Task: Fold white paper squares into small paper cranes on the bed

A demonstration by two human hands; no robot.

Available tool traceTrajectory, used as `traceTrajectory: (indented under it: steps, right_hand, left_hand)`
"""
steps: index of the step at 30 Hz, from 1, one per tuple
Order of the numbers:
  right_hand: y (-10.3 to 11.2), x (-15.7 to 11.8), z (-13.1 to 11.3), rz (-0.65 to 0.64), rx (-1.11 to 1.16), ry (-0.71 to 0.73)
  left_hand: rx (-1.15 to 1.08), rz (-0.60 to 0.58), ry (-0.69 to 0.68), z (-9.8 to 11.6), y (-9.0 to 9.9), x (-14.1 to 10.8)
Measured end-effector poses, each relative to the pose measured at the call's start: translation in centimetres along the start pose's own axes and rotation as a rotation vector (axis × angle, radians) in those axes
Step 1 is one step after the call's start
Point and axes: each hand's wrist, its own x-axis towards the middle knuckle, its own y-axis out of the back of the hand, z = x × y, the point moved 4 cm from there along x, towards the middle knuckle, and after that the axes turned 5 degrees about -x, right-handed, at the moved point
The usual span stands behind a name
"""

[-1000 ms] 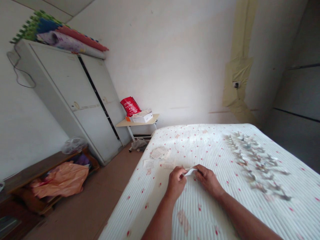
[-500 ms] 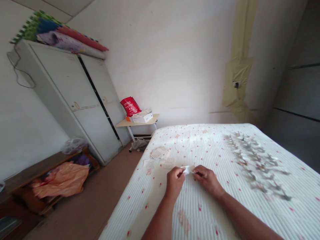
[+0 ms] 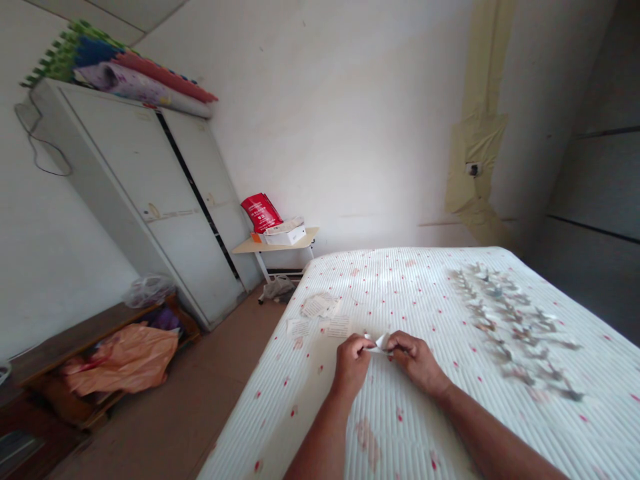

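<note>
Between my two hands is a small folded piece of paper (image 3: 381, 342), pale, with pointed flaps standing up. My left hand (image 3: 353, 360) pinches its left end, fingers closed. The right end is pinched by my right hand (image 3: 416, 360), also closed. Both hands are just above the bed (image 3: 400, 427), which has a white ribbed cover with red dots. Beyond my left hand lie printed paper pieces (image 3: 336, 327) and a loose pile of paper (image 3: 320, 305). Several rows of small folded paper figures (image 3: 520, 327) stand on the right side of the bed.
A small table (image 3: 245, 247) with a red bag (image 3: 263, 213) and a white box (image 3: 287, 235) stands beyond the bed's far left corner. Grey lockers (image 3: 135, 173) are at the left. A low wooden shelf (image 3: 65, 330) holds an orange plastic bag (image 3: 125, 360).
The paper has changed shape between my fingers: flaps now stick up where it looked flatter. Both hands have shifted only slightly and keep their pinch.
</note>
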Motion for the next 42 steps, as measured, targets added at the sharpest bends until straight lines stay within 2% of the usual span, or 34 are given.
traceTrajectory:
  steps: [8,11,14,22,29,35,42]
  right_hand:
    - [0.1,0.1,0.0,0.009,0.004,-0.016]
    - [0.7,0.2,0.0,0.055,0.032,0.012]
    - [1.3,0.2,0.0,0.108,0.033,-0.02]
    - [-0.4,-0.3,-0.4,-0.094,-0.023,-0.035]
    - [-0.2,-0.3,0.1,-0.026,-0.179,-0.008]
    - [0.2,-0.1,0.3,0.028,-0.192,0.024]
    - [0.5,-0.2,0.0,0.06,-0.242,-0.068]
  left_hand:
    - [0.052,0.014,-0.005,0.0,-0.1,0.0]
    - [0.05,0.026,-0.003,0.0,0.2,0.0]
    - [0.039,0.017,-0.029,0.1,0.2,0.0]
    - [0.005,0.013,-0.063,-0.1,-0.1,0.0]
    - [0.04,0.026,0.037,-0.2,0.2,-0.3]
    - [0.033,-0.12,-0.044,0.6,-0.5,-0.5]
    - [0.049,-0.076,0.014,-0.2,-0.5,-0.3]
